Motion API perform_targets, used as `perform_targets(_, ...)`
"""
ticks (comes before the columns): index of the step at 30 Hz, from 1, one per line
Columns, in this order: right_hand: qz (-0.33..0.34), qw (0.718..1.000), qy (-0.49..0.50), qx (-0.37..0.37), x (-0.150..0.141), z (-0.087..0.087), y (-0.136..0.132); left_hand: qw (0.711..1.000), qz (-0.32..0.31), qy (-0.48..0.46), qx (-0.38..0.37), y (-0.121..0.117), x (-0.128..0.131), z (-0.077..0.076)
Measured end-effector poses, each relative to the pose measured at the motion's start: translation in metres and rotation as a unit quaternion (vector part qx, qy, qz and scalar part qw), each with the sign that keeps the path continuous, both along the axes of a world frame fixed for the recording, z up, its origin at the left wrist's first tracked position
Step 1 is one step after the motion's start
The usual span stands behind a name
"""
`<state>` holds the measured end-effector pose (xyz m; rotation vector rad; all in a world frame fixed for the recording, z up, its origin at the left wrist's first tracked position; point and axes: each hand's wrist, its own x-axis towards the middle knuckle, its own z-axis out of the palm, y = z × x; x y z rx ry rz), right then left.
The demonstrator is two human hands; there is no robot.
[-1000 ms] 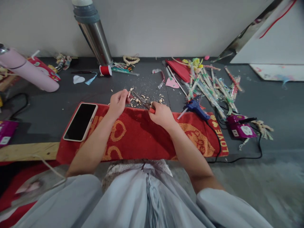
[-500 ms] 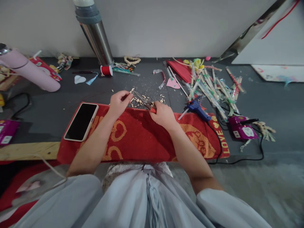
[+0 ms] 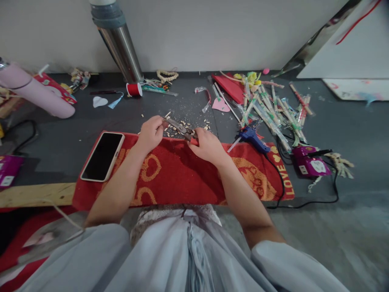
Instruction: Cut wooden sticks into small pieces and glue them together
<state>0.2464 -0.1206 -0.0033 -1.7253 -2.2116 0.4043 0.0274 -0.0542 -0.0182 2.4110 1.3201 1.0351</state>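
Observation:
My right hand is wrapped round the red handles of a pair of pliers, whose metal jaws point left. At the tip of the jaws, my left hand is closed in a pinch. A small pale piece seems to be between its fingers, but it is mostly hidden. Short cream-coloured bits lie scattered on the dark table behind and under the pliers. Both forearms cross a red towel with yellow hearts along the table's front edge.
A phone lies on the towel's left end. On the right are a blue glue gun, its black cord, a purple box and several wrapped sticks. Behind stand a steel flask and a red thread spool.
My left hand has moved slightly left and its fingertips now meet the pliers' jaws. The pale piece that stuck up from its fingers shows less. My right hand keeps its hold.

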Motion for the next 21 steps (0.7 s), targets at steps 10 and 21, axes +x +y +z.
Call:
perform_targets(10,-0.034,0.999,-0.017,-0.02,-0.005,0.006,-0.001,1.0,0.017,-0.009,-0.017,-0.004,0.004,0.003)
perform_targets(21,-0.057,0.996,-0.047,-0.042,-0.01,0.01,-0.004,0.998,0.044,-0.032,-0.023,-0.009,0.011,0.007)
